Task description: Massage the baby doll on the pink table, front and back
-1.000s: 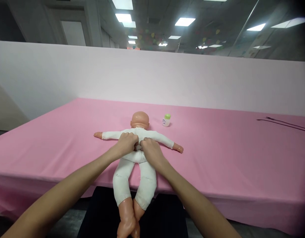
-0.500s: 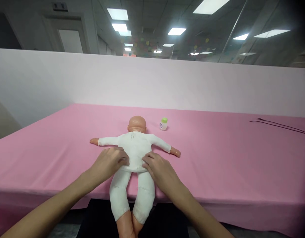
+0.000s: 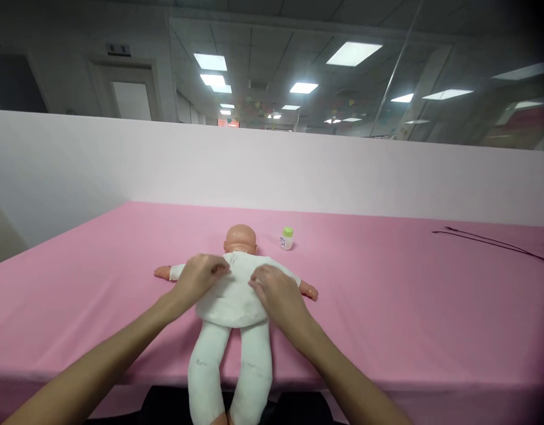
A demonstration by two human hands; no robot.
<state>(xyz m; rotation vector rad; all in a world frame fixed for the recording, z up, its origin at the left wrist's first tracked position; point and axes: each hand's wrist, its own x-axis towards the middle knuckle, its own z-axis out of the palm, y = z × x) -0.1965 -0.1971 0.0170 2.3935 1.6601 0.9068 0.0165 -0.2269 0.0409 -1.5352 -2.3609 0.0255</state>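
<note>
Doll [image 3: 233, 313] laid face down

In the head view, its legs are extended past the near edge of the pink tabletop [image 3: 387, 313]. Its upper back is partly covered by the left hand [image 3: 201, 277] and right hand [image 3: 276, 292], fingers curled; whether either grip is clamped cannot be told.

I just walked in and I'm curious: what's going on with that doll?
A person's left hand and right hand are over either side of the doll's upper back. Whether the fingers touch or just hover is hard to tell. The doll lies face down on a pink cloth, its legs reaching past the near edge. A jar stands to the right of its head.
</note>
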